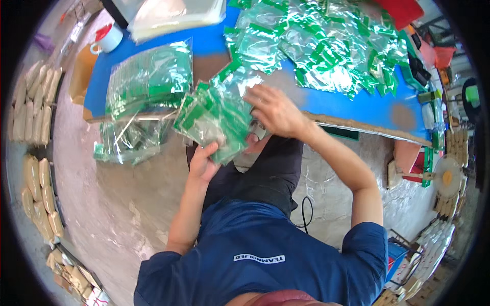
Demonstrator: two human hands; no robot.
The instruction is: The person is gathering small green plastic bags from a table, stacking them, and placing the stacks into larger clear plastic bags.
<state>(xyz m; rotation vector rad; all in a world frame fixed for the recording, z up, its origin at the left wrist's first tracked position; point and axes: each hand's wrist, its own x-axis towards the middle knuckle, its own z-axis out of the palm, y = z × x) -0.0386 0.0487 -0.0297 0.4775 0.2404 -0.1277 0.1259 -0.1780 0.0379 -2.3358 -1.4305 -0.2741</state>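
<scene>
My left hand is closed round a fanned stack of flat clear plastic packets with green edges; the thumb lies on top. The stack is held over my lap, just in front of the table edge. My right hand is beside the stack, over the table's front edge, fingers pointing left and smeared by motion. Its fingertips are close to a loose packet lying on the blue table. Whether they pinch it cannot be told.
Many loose green-edged packets cover the far right of the blue table. A bulging clear bag of packets lies at left, with another bag below the edge. A white mug stands far left. A fan is at right.
</scene>
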